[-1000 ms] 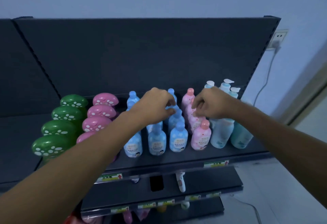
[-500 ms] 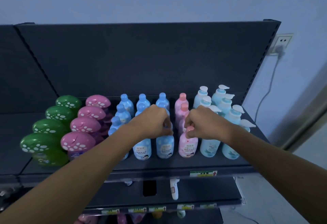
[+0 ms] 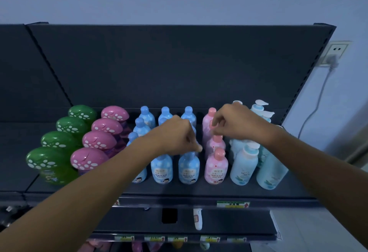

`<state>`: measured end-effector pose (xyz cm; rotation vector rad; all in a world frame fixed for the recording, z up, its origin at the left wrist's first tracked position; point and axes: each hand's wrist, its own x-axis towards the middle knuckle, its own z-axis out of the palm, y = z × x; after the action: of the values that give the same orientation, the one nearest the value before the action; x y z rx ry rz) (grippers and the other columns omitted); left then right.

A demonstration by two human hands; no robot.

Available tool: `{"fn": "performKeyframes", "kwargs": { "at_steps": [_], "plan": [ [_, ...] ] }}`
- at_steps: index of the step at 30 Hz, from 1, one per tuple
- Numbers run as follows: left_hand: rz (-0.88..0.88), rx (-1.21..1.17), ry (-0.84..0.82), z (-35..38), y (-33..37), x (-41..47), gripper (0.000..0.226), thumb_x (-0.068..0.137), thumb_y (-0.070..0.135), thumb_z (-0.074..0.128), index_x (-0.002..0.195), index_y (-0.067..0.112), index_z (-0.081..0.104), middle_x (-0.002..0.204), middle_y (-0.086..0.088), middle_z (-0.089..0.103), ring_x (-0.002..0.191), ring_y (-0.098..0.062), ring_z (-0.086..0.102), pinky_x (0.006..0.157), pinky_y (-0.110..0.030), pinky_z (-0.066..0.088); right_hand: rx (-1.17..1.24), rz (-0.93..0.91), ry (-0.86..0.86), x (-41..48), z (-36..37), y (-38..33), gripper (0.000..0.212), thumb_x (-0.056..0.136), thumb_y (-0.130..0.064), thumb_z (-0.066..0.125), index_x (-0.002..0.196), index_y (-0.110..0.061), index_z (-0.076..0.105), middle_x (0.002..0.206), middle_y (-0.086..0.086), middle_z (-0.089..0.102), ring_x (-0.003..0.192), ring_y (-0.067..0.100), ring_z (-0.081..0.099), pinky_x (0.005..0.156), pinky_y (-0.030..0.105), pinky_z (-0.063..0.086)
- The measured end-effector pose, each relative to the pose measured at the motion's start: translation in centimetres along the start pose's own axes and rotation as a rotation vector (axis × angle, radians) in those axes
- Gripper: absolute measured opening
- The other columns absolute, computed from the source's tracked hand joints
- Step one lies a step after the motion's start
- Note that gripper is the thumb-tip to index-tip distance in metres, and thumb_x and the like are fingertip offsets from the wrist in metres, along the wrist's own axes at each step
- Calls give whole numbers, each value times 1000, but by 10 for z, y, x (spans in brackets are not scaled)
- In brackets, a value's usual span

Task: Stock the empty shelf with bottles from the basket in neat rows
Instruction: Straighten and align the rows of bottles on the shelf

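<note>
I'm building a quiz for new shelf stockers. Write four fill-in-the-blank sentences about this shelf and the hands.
1. The leftmost row's caps are ___.
2. That row holds ___ bottles.
3. The left hand is over the ___ bottles.
4. The right hand reaches the ___ row beside the pump bottles.
Missing words: green; four; blue; pink.

Left hand [image 3: 178, 134] gripping a blue bottle [image 3: 188, 169], right hand [image 3: 236, 122] pinching a pink bottle [image 3: 206, 134], dark shelf [image 3: 179, 192]
</note>
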<state>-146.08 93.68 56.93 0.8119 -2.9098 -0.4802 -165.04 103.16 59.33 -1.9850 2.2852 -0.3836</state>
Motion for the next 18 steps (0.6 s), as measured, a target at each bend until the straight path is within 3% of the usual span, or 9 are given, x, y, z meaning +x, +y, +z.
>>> {"fn": "performKeyframes", "kwargs": {
  "at_steps": [2, 4, 7, 10, 13, 15, 18],
  "plan": [
    [-29, 18, 110, -7, -6, 10, 42, 86, 47, 70, 49, 29, 64, 48, 13, 57, 55, -5, 52, 66, -33, 50, -21, 23, -28, 11, -1, 6, 14, 77, -31, 77, 89, -24, 78, 75, -16, 65, 85, 14, 66, 76, 34, 57],
    [-45, 41, 152, -12, -11, 19, 29, 86, 52, 71, 74, 26, 76, 68, 12, 70, 73, -5, 61, 73, -32, 53, -34, 37, -129, 18, 3, 10, 18, 73, -32, 81, 89, -25, 77, 79, -14, 63, 81, 13, 66, 75, 35, 58],
    [-53, 61, 63, -7, -20, 28, 34, 81, 54, 76, 104, 29, 76, 93, 11, 73, 89, -6, 61, 80, -29, 54, -69, 31, -229, 21, 15, 14, 30, 68, -38, 85, 94, -28, 75, 82, -15, 55, 83, 13, 61, 69, 31, 54],
    [-49, 94, -12, 4, -28, 36, 37, 79, 50, 78, 110, 30, 75, 96, 10, 73, 88, -6, 63, 73, -23, 50, -61, -11, -170, 20, 26, 18, 28, 71, -31, 84, 97, -26, 75, 83, -11, 53, 88, 16, 59, 57, 23, 40],
    [-41, 74, 9, 10, -31, 40, 25, 79, 44, 79, 100, 30, 78, 74, 20, 66, 76, 0, 56, 62, -17, 39, -46, -25, -117, 19, 30, 20, 23, 74, -27, 81, 96, -24, 76, 78, -12, 53, 91, 16, 58, 53, 18, 31],
    [-57, 73, 11, 9, -30, 39, 11, 79, 39, 78, 81, 29, 77, 52, 28, 56, 64, 1, 50, 57, -19, 36, -26, -21, -110, 19, 30, 19, 22, 75, -28, 82, 96, -23, 78, 79, -11, 54, 88, 15, 57, 53, 17, 32],
    [-73, 66, 2, 7, -28, 38, 39, 79, 33, 77, 48, 32, 54, 46, 38, 48, 54, -3, 46, 52, -19, 33, -14, -14, -105, 18, 29, 19, 22, 74, -28, 83, 95, -22, 78, 80, -10, 57, 83, 13, 58, 53, 17, 33]
  ]
}}
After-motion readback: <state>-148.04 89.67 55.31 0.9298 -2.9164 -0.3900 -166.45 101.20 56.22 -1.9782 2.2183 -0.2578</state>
